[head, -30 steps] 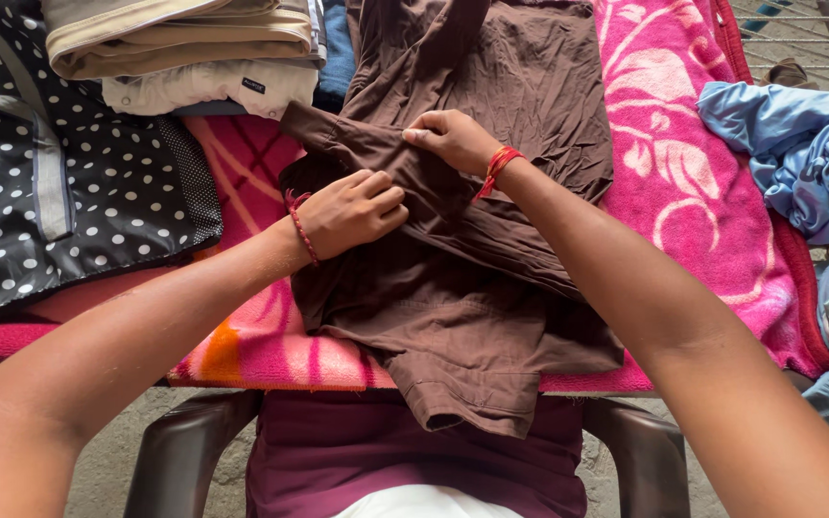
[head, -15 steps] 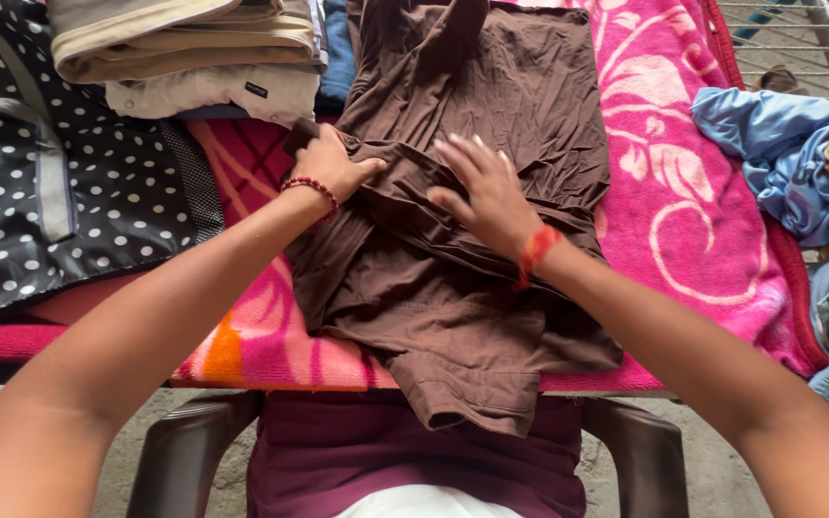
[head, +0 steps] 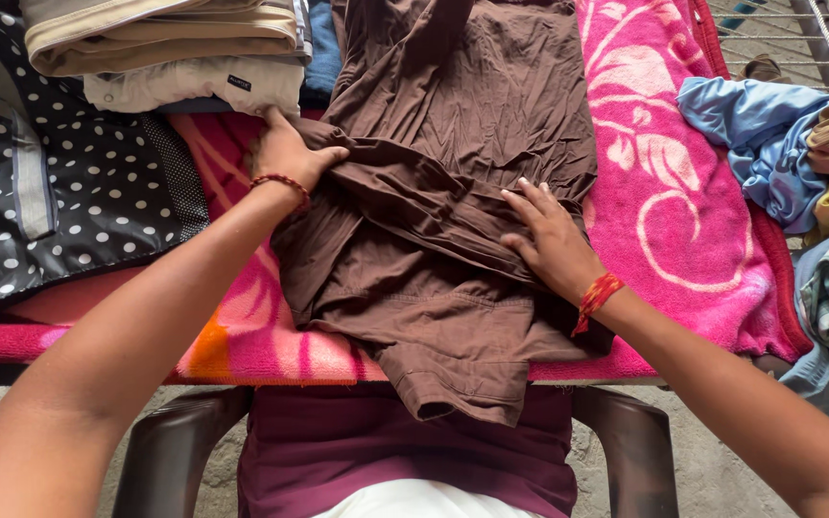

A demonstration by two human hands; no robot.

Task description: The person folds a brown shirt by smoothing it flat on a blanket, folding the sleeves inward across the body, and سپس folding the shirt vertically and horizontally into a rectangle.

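Blanket: the pink blanket point(head: 683, 192) lies flat underneath
Brown shirt point(head: 434, 240): on the blanket, partly folded, sleeve across, hem hanging off
Left hand point(head: 285, 153): pinches the sleeve edge
Right hand point(head: 554, 240): open, flat, pressing cloth
Left: more folds, I think

brown garment point(head: 453, 221) | pink floral towel point(head: 664, 182) | black white-dotted cloth point(head: 69, 182)

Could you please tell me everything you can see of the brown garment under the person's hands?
The brown garment is a dull, creased woven cloth, cotton by its look. It lies spread on the pink patterned towel, a sleeve folded across its middle, and a hemmed end hangs over the near edge. The left hand closes its grip on the sleeve's cuff end; the right hand lies flat, fingers spread, on the right side.
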